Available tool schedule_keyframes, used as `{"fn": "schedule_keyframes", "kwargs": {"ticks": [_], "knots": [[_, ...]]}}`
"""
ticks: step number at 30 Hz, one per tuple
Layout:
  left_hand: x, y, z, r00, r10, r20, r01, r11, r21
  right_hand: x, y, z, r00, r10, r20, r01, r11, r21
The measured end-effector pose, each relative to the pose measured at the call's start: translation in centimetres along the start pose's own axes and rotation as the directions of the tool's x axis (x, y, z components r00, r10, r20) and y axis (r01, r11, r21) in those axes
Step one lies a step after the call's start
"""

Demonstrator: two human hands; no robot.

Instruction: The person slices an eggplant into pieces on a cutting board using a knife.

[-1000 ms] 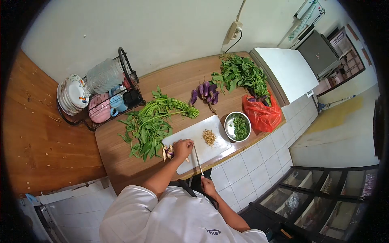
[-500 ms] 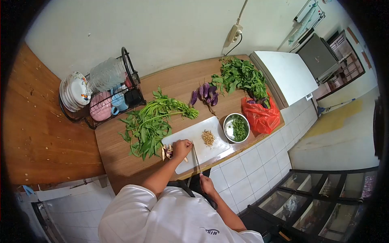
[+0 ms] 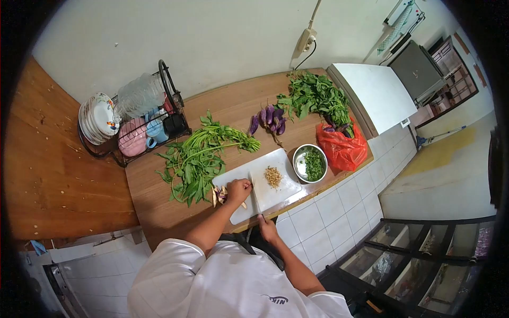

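Observation:
My left hand (image 3: 239,192) is closed over the white cutting board (image 3: 286,197), its fingers pressed together on something too small to make out, beside the knife blade. In my right hand (image 3: 268,229) is the handle of a knife (image 3: 255,194), whose blade lies across the board. Chopped tan pieces (image 3: 273,177) form a small pile right of the blade. Purple-and-cream pieces (image 3: 219,195) lie at the board's left edge, partly behind my left hand. A metal bowl (image 3: 297,170) with chopped greens (image 3: 315,165) stands at the board's right end.
Leafy greens (image 3: 193,164) lie behind the board on the left. Small eggplants (image 3: 273,119) and more greens (image 3: 313,95) are farther back, beside a red plastic bag (image 3: 343,151). A dish rack (image 3: 183,117) with plates and cups stands at the left.
My right hand has moved up toward the board's front edge with the knife, and the blade now stands more upright in view. My left hand has hardly moved.

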State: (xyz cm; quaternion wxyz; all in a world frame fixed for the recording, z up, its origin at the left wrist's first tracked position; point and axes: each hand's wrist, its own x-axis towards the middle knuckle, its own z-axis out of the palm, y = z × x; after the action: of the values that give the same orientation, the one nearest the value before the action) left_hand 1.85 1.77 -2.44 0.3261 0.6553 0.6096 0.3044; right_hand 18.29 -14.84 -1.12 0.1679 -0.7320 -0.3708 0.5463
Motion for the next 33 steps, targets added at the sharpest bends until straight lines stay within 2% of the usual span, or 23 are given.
{"fn": "schedule_keyframes", "kwargs": {"ticks": [1, 2, 4, 8, 10, 12, 14, 18, 20, 21, 23, 25, 26, 27, 28, 30, 31, 32, 33], "knots": [[0.0, 0.1, -0.1, 1.0, 0.005, -0.003, -0.005, 1.0, -0.026, -0.8, 0.8, 0.1, 0.991, 0.112, 0.08, -0.117, 0.991, 0.064], [0.1, 0.1, -0.2, 1.0, 0.007, -0.007, -0.007, 1.0, -0.027, -1.8, 1.8, 0.3, 0.991, 0.108, 0.079, -0.113, 0.992, 0.062], [0.0, 0.4, -0.4, 0.999, 0.033, 0.022, -0.034, 0.999, 0.033, -3.9, 3.7, 0.4, 0.998, -0.066, 0.002, 0.066, 0.993, 0.103], [-0.1, 0.4, -0.2, 0.999, 0.008, 0.032, -0.007, 1.0, -0.029, -7.0, 3.2, -1.2, 0.997, 0.072, 0.027, -0.075, 0.992, 0.101], [-0.2, 0.6, -0.3, 1.0, 0.02, 0.023, -0.021, 0.999, 0.04, -7.5, 3.1, -1.3, 0.998, 0.041, 0.049, -0.05, 0.979, 0.2], [-0.2, 1.0, -0.1, 0.999, 0.035, 0.032, -0.038, 0.995, 0.096, -7.7, 2.9, -1.5, 1.0, 0.013, 0.014, -0.016, 0.98, 0.199], [-0.2, 2.4, 0.0, 1.0, -0.013, -0.014, 0.016, 0.97, 0.243, -7.7, 3.2, -1.6, 1.0, -0.01, -0.01, 0.011, 0.981, 0.192], [-0.1, 4.6, -0.2, 0.999, -0.036, -0.023, 0.042, 0.954, 0.296, -6.8, 3.8, -2.7, 0.998, -0.035, -0.043, 0.044, 0.973, 0.225], [-0.2, 4.9, -0.1, 0.999, -0.013, -0.031, 0.022, 0.952, 0.305, -6.7, 3.4, -3.5, 0.997, -0.038, -0.071, 0.05, 0.984, 0.171], [-0.1, 4.5, 0.2, 0.999, -0.003, -0.036, 0.014, 0.951, 0.308, -6.0, 4.2, -3.6, 0.985, -0.116, -0.132, 0.133, 0.982, 0.132], [-0.1, 3.3, 0.5, 0.998, 0.026, 0.063, -0.042, 0.964, 0.264, -6.7, 2.7, -4.5, 0.979, -0.134, -0.157, 0.147, 0.986, 0.075], [-0.5, 3.1, -0.4, 0.994, 0.08, 0.071, -0.095, 0.967, 0.238, -6.7, 2.8, -5.0, 0.973, -0.146, -0.179, 0.151, 0.988, 0.019], [-0.6, 3.1, -0.7, 0.989, 0.123, 0.077, -0.136, 0.969, 0.208, -6.4, 2.8, -5.3, 0.965, -0.191, -0.18, 0.173, 0.979, -0.109], [-0.9, 3.4, -1.0, 0.983, 0.181, 0.02, -0.18, 0.945, 0.274, -6.2, 2.8, -5.7, 0.956, -0.237, -0.173, 0.193, 0.952, -0.236], [-0.9, 3.8, -1.1, 0.983, 0.184, 0.018, -0.182, 0.942, 0.282, -5.9, 2.8, -6.1, 0.955, -0.242, -0.171, 0.2, 0.952, -0.23], [-1.1, 4.6, -1.2, 0.995, 0.095, -0.031, -0.096, 0.994, -0.048, -5.6, 2.7, -6.7, 0.986, -0.166, -0.001, 0.166, 0.981, 0.1], [-1.2, 3.7, -0.8, 0.995, 0.098, -0.016, -0.099, 0.995, -0.032, -5.7, 2.5, -7.6, 0.968, -0.195, 0.158, 0.136, 0.938, 0.32], [-0.9, 2.3, 0.1, 0.959, -0.12, 0.258, 0.226, 0.872, -0.434, -6.8, 0.6, -8.7, 0.952, -0.118, 0.282, -0.012, 0.908, 0.42], [0.0, 1.8, 0.5, 0.804, -0.183, 0.565, 0.566, 0.523, -0.637, -6.8, 0.3, -9.7, 0.898, -0.172, 0.405, -0.067, 0.856, 0.512]]}}
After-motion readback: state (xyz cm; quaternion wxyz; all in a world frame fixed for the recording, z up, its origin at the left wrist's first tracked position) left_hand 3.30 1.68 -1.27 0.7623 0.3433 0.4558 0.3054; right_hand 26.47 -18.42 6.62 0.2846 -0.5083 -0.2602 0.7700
